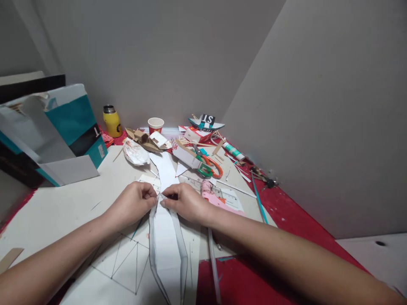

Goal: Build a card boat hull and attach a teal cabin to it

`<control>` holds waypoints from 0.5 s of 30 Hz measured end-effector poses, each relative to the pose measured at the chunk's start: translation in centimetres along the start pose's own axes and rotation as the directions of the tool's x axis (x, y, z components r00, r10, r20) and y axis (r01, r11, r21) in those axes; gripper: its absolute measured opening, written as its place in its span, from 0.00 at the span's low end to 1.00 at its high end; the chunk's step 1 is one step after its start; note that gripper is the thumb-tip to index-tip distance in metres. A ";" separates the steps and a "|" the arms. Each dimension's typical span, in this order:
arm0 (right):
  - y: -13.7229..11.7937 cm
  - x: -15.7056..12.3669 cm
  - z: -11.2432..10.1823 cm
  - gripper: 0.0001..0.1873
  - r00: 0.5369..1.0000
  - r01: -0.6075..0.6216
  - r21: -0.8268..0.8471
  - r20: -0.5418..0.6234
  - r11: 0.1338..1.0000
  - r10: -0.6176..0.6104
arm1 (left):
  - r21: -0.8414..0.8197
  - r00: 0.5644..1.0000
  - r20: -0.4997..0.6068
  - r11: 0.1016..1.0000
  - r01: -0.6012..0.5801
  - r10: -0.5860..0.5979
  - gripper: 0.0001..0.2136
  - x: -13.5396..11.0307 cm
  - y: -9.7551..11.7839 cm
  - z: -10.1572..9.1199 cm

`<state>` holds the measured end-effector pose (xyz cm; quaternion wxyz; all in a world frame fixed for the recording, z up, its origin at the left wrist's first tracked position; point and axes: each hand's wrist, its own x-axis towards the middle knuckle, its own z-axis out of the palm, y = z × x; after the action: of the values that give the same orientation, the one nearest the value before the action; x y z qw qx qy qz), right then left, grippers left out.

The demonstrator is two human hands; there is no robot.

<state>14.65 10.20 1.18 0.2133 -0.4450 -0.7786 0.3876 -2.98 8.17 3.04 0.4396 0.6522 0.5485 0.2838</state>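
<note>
A long white paper shape (pixel 168 241) with raised, folded side edges runs down the middle of the table toward me. Over its narrow part, my left hand (pixel 138 198) and my right hand (pixel 187 202) meet from either side, thumbs and forefingers pinched. Between the fingertips shows a small white pointed paper piece (pixel 160 196); whether it is joined to the long shape I cannot tell. Just beyond my right hand lie a pink glue gun (pixel 208 190) and a clear ruler (pixel 232 198). Farther back are scissors (pixel 216 168) with orange handles and a green-handled pair (pixel 204 170).
A teal and white cardboard box (pixel 73 123) stands at left, beside a yellow bottle (pixel 112 122). Behind are a paper cup (pixel 155 125), crumpled paper (pixel 136 151) and a glue tube (pixel 233 151). Pencil lines mark the pale sheet (pixel 104 292) on the red table (pixel 254 279). Grey walls enclose the back and right.
</note>
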 end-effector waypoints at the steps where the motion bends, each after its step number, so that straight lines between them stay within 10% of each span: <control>1: 0.0 0.0 0.0 0.05 1.000 0.002 -0.003 -0.002 1.000 -0.002 | -0.001 1.000 0.014 1.000 0.011 -0.011 0.03 0.0 0.1 -0.1; 15: -0.3 -1.0 0.4 0.10 0.993 -0.098 -0.136 -0.074 0.986 0.089 | 0.133 0.990 0.118 0.989 0.059 -0.075 0.06 0.4 -0.2 0.2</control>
<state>14.75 9.10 1.17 0.1895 -0.5077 -0.7744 0.3267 -2.85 8.49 2.72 0.4388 0.6767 0.5592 0.1920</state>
